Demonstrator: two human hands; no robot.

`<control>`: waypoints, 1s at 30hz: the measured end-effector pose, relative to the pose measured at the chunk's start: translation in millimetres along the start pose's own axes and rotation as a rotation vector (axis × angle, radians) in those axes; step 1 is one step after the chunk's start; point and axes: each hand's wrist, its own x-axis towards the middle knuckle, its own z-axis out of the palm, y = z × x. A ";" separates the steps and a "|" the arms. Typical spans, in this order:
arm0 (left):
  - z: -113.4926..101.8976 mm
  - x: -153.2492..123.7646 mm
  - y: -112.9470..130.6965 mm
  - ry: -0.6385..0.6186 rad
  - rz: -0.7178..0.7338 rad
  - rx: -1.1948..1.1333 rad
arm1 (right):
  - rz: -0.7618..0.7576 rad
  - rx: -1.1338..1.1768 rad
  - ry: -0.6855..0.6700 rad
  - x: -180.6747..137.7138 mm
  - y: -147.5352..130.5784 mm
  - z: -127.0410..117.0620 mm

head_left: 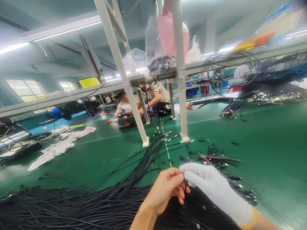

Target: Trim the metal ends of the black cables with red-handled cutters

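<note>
My bare left hand point(166, 188) and my right hand point(209, 188), in a white glove, meet at the fingertips above a pile of black cables. Between them they pinch a thin black cable point(185, 185); its end is mostly covered by the fingers. Below and to the left spreads the large mass of black cables point(72, 207), with a few metal plug ends showing. Just beyond my right hand lies a pair of pliers point(225, 158) with dark handles, among small loose black pieces point(191, 154).
A bundle of cables point(144, 158) runs across the green table point(271, 137) toward white shelf posts point(183, 105). White cloths point(59, 145) lie at left. Two people sit across the table near a round black device point(124, 120). More cable bundles point(231, 108) lie at right.
</note>
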 end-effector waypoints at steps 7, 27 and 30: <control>-2.7 0.1 0.6 -0.005 -0.022 -0.059 | 0.038 0.101 -0.004 -2.8 -10.6 4.5; 1.8 1.7 -3.0 0.028 -0.024 -0.130 | 0.053 0.049 0.047 -2.2 2.7 6.9; 2.8 1.3 -2.7 0.046 -0.045 -0.125 | 0.049 -0.006 0.048 -2.8 2.6 5.4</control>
